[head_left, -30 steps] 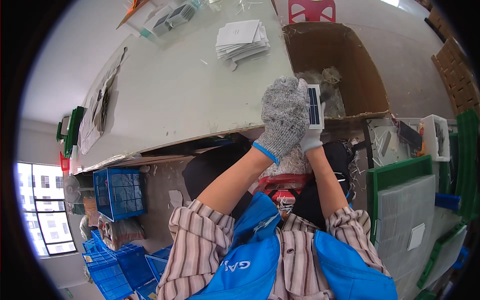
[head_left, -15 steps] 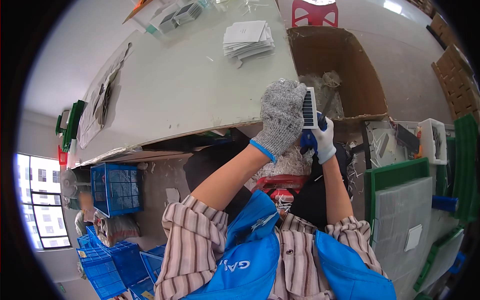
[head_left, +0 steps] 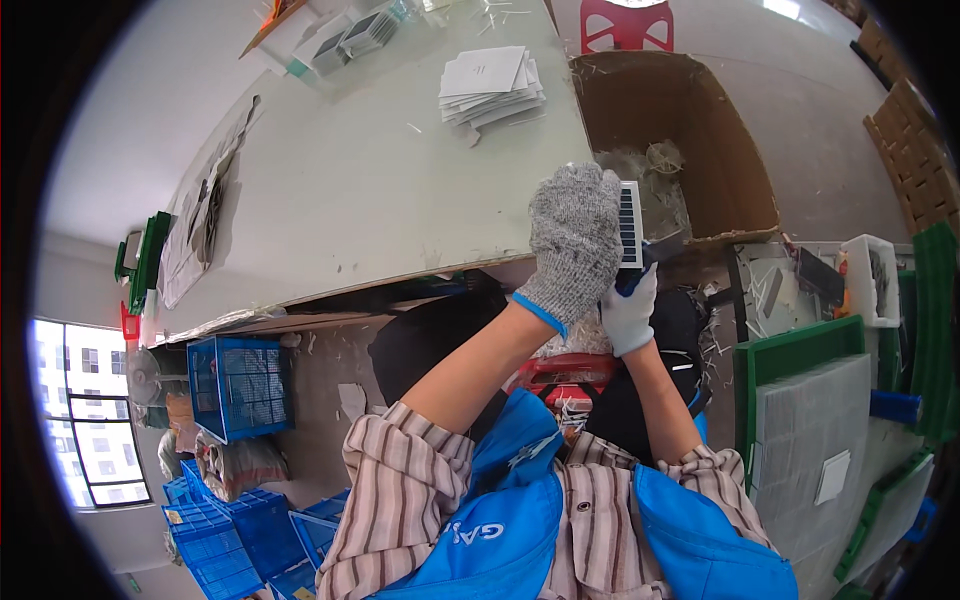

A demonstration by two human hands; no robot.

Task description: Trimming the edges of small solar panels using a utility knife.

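Observation:
My left hand (head_left: 577, 232), in a grey knitted glove, is closed on a small solar panel (head_left: 629, 225) with dark cells and a white border. It holds the panel upright near the table's right corner, and the glove hides the panel's left part. Close below and to the right, my right hand (head_left: 630, 308) wears a white glove with blue on the palm side. Its fingers are wrapped round what looks like a knife, whose dark blade (head_left: 664, 249) is smeared by motion beside the panel's lower edge. The knife's handle is hidden in the glove.
An open cardboard box (head_left: 725, 150) with clear plastic scraps stands beyond my hands. On the pale table (head_left: 350, 180) lies a stack of white panels (head_left: 490, 85). Green trays (head_left: 800, 335) stand at right, blue crates (head_left: 237, 388) at left, a red stool (head_left: 627, 25) at the far side.
The blade has swung from pointing away over the box to a lower, flatter position near the panel's bottom edge. My right hand has dropped slightly; the left still holds the panel.

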